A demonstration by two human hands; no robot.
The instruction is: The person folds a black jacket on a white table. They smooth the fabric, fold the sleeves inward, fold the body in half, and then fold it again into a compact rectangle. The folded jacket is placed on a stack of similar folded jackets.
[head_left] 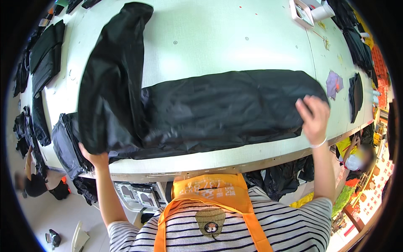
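Observation:
A shiny black garment (218, 107) lies folded into a long strip across the table in front of me. At its left end a sleeve- or leg-like part (113, 71) runs away from me toward the far side. My left hand (94, 158) grips the near left corner of this part, its fingers partly hidden by the fabric. Over the garment's rounded right end is my right hand (315, 117), fingers spread and slightly blurred. Whether the right fingertips touch the cloth I cannot tell. Beside my left hand lies a stack of folded black garments (67, 140).
The pale table (197, 46) has a near edge close to my body. More folded black garments (48, 52) lie at the far left, others (356, 97) at the right. A purple cloth scrap (334, 84) and a white tray (301, 13) are on the right side. Other people are at both sides.

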